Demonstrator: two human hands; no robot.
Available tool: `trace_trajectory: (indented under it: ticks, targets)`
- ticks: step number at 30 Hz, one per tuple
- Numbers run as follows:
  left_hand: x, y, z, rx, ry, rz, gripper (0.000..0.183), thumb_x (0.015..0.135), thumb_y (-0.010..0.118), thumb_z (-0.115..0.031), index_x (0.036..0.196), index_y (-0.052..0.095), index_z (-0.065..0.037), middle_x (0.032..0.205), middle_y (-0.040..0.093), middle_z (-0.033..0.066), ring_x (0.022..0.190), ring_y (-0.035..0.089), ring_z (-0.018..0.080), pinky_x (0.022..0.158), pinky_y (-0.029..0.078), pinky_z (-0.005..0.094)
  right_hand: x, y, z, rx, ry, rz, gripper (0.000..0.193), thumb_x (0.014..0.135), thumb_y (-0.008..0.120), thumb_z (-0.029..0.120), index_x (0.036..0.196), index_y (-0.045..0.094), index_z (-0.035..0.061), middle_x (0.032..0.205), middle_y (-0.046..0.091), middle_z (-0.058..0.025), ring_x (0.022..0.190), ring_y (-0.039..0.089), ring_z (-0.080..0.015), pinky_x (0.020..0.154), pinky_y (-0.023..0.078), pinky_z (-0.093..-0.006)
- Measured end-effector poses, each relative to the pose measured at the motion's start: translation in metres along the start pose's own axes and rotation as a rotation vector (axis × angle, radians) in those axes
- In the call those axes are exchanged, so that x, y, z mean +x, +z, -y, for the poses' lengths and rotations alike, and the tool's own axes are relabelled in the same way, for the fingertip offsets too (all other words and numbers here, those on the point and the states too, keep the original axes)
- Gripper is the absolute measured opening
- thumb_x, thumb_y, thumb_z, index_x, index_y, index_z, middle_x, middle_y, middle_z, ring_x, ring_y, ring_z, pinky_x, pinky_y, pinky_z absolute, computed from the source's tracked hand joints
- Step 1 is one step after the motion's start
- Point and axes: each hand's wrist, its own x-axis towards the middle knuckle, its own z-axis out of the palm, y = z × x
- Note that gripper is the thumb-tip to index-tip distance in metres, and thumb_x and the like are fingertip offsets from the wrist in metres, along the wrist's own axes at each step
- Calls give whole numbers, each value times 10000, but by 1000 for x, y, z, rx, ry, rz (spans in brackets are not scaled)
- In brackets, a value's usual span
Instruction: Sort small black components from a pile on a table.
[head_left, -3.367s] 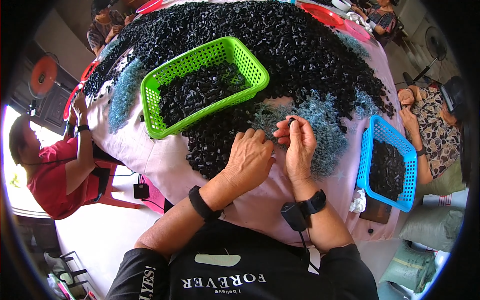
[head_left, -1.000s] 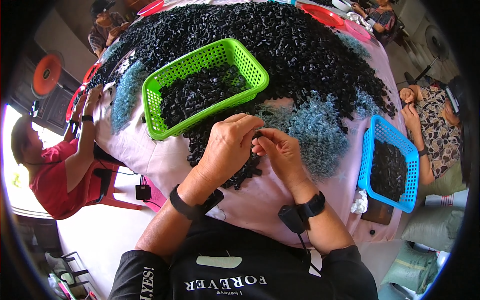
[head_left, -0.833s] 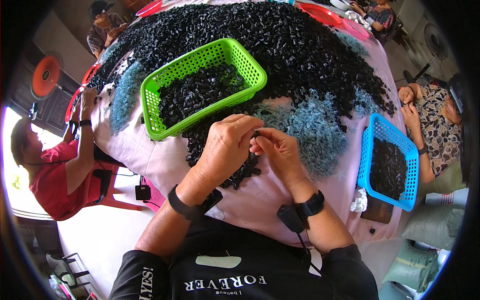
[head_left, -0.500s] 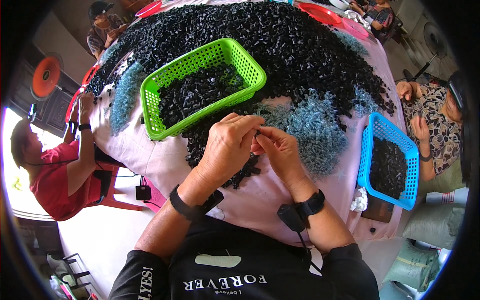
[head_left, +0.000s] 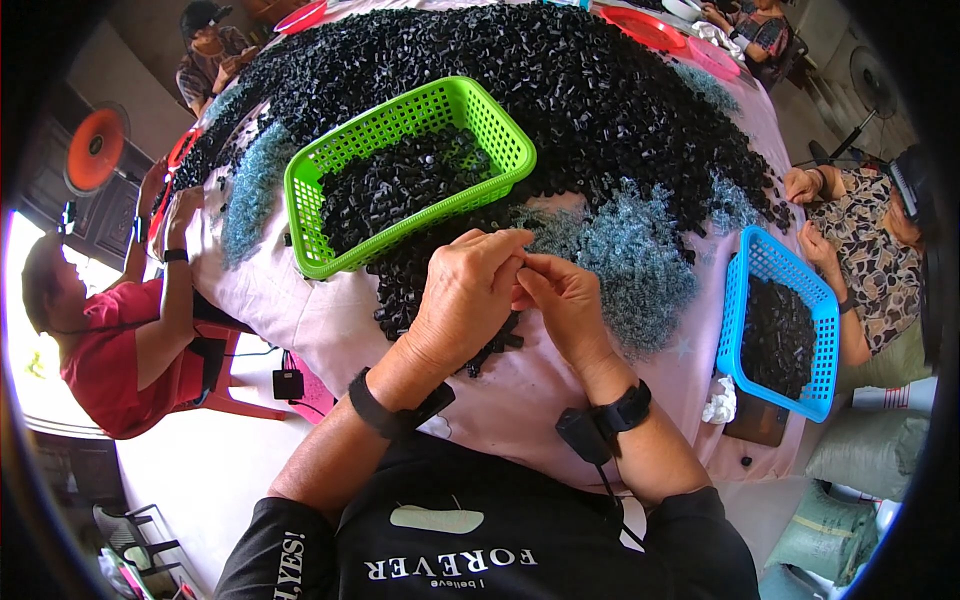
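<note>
My left hand [head_left: 462,295] and my right hand [head_left: 566,305] meet fingertip to fingertip above the near part of the table. Both are closed in a pinch, and whatever they hold is hidden by the fingers. Just beyond my left hand stands a green plastic basket [head_left: 410,231], partly filled with small black plastic pieces [head_left: 395,190]. Beside my right hand lies a heap of small pale blue-grey springs [head_left: 635,275]. More loose black pieces [head_left: 400,295] lie beside and beneath my left hand.
A large mound of black pieces [head_left: 590,90] covers the far table. A blue basket [head_left: 733,310] with black pieces stands at the right, a crumpled white tissue [head_left: 720,400] beside it. People sit left [head_left: 120,330], right [head_left: 870,255] and at the far side. More springs [head_left: 255,195] lie left.
The dark piece that showed at my right fingertips is now hidden. My hands have shifted only slightly. At the right, the other person's hands have moved lower, toward the table.
</note>
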Motion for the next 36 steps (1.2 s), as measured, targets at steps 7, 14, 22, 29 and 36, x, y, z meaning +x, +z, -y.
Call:
trace_trajectory:
  ticks: [7,14,22,29,36]
  targets:
    - [-7,0,0,32,188,46,264,910,618,9,1163,691,-4,932,728,164,866,701,319,772,575,381,3,-8,-8,219,48,15,211,1006,656,178,1110,709,3,915,739,-59,788,704,-117,724,588,-258]
    - [0,-19,8,-70,28,-41,242,955,619,-14,1187,685,-5,978,742,159,880,726,249,800,572,346,3,-5,-4,167,17,-66,195,1006,663,186,1082,698,10,892,725,-51,751,683,-101,674,559,-230]
    - [-9,-51,33,165,-89,46,143,884,681,-40,1015,721,2,905,726,150,796,718,281,726,555,363,4,-7,-3,-321,-153,-288,159,1036,595,157,1002,643,9,782,696,-56,678,670,-114,615,533,-252]
    - [-13,-39,33,240,-53,152,145,835,678,-25,973,721,-5,902,685,153,861,671,363,768,534,420,1,-4,-1,-474,-226,-270,136,1040,564,138,1000,614,19,813,728,-103,739,740,-186,631,567,-300]
    - [-1,-8,26,333,82,302,252,802,656,-5,1037,732,-57,979,618,128,985,590,344,844,496,431,1,0,-1,-401,-218,-136,154,1065,514,148,1054,585,11,951,732,-121,818,744,-193,666,580,-299]
